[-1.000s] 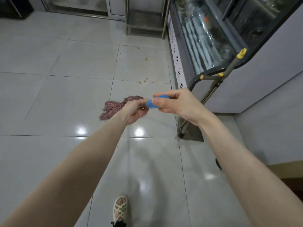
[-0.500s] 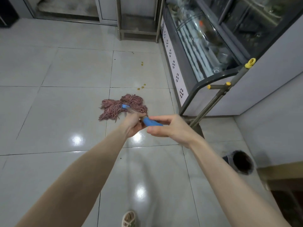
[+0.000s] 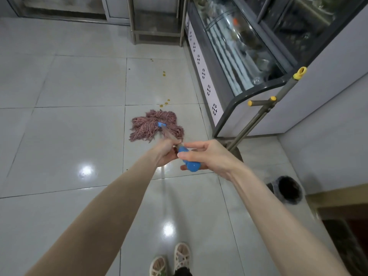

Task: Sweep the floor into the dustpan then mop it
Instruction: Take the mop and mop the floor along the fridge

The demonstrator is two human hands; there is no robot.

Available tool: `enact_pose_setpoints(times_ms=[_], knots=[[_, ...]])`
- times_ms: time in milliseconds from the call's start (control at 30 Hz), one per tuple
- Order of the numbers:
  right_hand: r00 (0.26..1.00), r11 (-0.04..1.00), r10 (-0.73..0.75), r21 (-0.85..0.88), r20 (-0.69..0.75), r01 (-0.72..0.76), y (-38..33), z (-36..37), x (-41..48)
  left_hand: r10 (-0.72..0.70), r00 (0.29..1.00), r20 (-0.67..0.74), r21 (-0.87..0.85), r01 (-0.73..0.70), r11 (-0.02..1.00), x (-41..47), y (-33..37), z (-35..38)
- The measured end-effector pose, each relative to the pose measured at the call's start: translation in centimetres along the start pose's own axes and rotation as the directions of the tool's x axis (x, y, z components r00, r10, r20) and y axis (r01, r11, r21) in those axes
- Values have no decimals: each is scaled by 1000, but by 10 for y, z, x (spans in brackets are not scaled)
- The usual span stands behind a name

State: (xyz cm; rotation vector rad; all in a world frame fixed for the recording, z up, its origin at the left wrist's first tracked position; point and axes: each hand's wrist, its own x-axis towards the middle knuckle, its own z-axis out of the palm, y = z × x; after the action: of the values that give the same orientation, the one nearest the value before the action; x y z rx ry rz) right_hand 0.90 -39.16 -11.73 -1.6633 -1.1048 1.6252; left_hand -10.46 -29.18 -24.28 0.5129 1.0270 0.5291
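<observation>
A pink string mop head (image 3: 157, 125) lies spread on the glossy grey tile floor (image 3: 69, 136), right in front of me. Its handle runs back to my hands and ends in a blue grip (image 3: 188, 159). My left hand (image 3: 168, 151) grips the shaft just above the blue part. My right hand (image 3: 209, 156) holds the blue grip end, index finger stretched forward. Small yellow crumbs (image 3: 164, 103) lie on the tiles just beyond the mop. A long-handled dustpan (image 3: 258, 114) with yellow caps leans against the display case on the right.
A glass display case (image 3: 235, 62) runs along the right side. A metal stand (image 3: 157, 20) is at the back. A small dark bin (image 3: 286, 190) sits on the floor at the right by a wall. My sandalled feet (image 3: 173, 259) show at the bottom.
The mop head has slid toward me and bunched up under the handle. Both hands have dropped lower and nearer, and my right index finger has straightened off the grip.
</observation>
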Motion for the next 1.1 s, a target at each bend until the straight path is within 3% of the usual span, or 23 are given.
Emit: enact_pose_setpoints(times_ms=[300, 667, 1100], knots=[[973, 973, 208, 81, 103, -216, 36, -5, 14, -55, 998, 4, 76, 55, 996, 29, -19, -8], [975, 963, 183, 176, 123, -203, 29, -13, 85, -74, 996, -52, 85, 78, 993, 81, 23, -24], [968, 935, 230, 253, 105, -249, -28, -96, 259, -86, 987, -133, 85, 97, 992, 229, 143, -4]])
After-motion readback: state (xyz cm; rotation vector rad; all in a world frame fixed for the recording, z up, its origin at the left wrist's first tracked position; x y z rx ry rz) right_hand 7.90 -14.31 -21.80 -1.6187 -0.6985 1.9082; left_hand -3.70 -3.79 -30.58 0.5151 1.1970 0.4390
